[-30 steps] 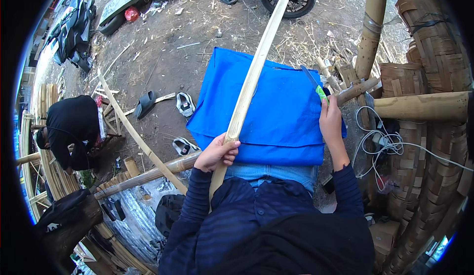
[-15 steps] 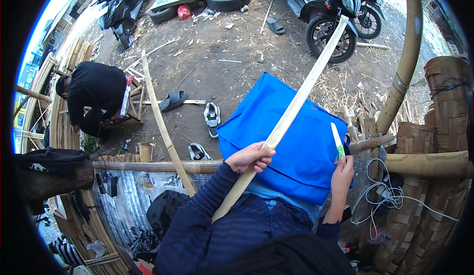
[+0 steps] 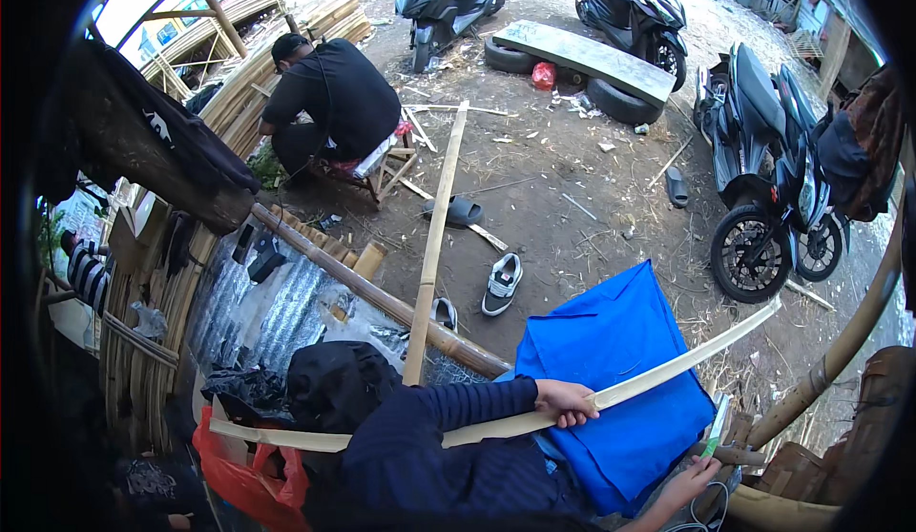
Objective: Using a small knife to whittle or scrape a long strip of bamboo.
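Note:
A long pale bamboo strip (image 3: 689, 365) runs from my lower left out to the right, passing under my left forearm. My left hand (image 3: 567, 402) is closed around its middle, above a blue cloth (image 3: 611, 336) spread over my lap. At the cloth's right edge, my right hand (image 3: 689, 484) grips a knife (image 3: 712, 444) by its green handle, blade pointing up and away. The blade stands apart from the strip. A second bamboo strip (image 3: 441, 236) slants over the bamboo rail to my left.
A person in black (image 3: 334, 103) sits on a low stool at left. Motorbikes (image 3: 754, 184), a plank bench (image 3: 587, 58) on tyres, a shoe (image 3: 502, 284) and sandals (image 3: 453, 211) lie ahead. A bamboo rail (image 3: 382, 308) crosses in front; a red plastic bag (image 3: 253, 479) is lower left.
My view has swung to the left, and the held strip now lies flatter, pointing more to the right. Both hands keep their holds on the strip and the knife.

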A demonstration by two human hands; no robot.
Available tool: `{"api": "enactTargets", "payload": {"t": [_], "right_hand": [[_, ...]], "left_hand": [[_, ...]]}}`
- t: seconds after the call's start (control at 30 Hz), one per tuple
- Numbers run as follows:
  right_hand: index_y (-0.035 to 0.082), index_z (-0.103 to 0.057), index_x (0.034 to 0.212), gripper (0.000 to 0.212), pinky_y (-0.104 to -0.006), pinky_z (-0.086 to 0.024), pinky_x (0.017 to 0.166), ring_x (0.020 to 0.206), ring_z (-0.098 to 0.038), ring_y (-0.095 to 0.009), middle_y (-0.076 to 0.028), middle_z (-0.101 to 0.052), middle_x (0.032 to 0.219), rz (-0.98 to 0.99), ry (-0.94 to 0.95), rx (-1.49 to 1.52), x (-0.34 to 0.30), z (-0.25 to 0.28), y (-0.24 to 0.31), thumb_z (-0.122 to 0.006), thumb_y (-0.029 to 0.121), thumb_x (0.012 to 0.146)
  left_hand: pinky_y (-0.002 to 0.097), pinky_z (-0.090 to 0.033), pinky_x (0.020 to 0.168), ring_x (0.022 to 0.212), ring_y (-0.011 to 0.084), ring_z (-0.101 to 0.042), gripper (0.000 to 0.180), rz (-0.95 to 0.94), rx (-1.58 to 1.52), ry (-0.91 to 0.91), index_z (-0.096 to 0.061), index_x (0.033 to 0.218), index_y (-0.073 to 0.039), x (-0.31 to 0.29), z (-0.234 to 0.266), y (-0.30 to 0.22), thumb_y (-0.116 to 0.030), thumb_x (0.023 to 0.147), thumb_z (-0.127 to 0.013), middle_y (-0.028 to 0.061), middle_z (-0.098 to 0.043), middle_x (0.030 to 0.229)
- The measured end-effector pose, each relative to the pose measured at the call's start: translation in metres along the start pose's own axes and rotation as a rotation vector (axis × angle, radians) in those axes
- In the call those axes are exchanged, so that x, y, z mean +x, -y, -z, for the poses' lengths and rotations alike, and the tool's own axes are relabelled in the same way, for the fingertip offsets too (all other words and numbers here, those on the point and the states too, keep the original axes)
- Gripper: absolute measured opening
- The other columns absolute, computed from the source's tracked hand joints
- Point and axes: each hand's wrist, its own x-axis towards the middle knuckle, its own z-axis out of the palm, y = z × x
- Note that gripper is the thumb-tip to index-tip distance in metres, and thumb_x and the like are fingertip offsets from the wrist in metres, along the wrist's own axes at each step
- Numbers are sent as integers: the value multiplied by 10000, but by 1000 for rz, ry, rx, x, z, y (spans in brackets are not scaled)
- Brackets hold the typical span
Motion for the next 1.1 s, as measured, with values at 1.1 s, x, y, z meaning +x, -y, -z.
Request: {"api": "enactTargets", "payload": {"t": [1.1], "right_hand": [[29,-492,851,195,-410,-437,644,732,-555,-322,-143,-542,772,655,615,-109,3,-47,143,-566,206,886]], "left_hand": [[157,-280,409,495,5,-334,198,-175,119,-127,-432,964,-138,-51,-65,-68,-234,903,-595,-66,-364,644]]}}
